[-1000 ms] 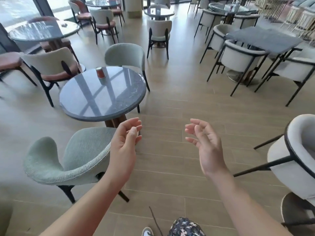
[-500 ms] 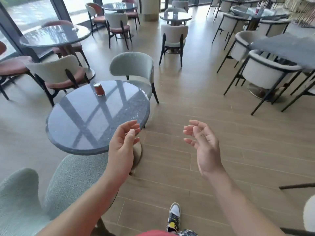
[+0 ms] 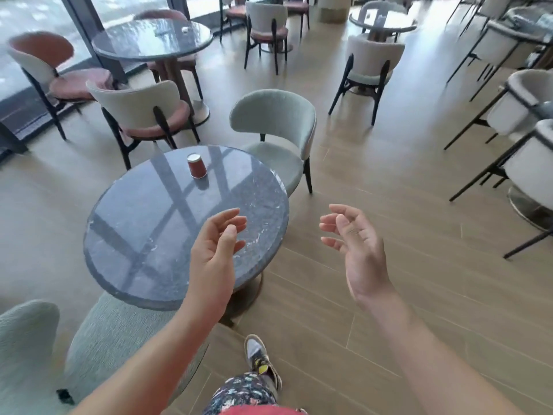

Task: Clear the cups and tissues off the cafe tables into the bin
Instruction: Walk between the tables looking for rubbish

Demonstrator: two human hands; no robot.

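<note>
I hold my left hand [image 3: 217,250] and right hand [image 3: 356,250] empty, fingers loosely spread. The small red paper cup [image 3: 197,165] stands inverted at the far side of the round grey marble table [image 3: 143,235]. I judge a hasty reach could topple it.

The only view comes from a wide-angle camera worn on the person's head, facing forward and steeply down from standing height. A round grey marble-topped table [image 3: 143,235] lies close at 10 o'clock. The left hand [image 3: 214,253] and right hand [image 3: 359,250] are nearest the lens at centre, and a patterned grey shoe [image 3: 260,357] is at 6 o'clock.
</note>
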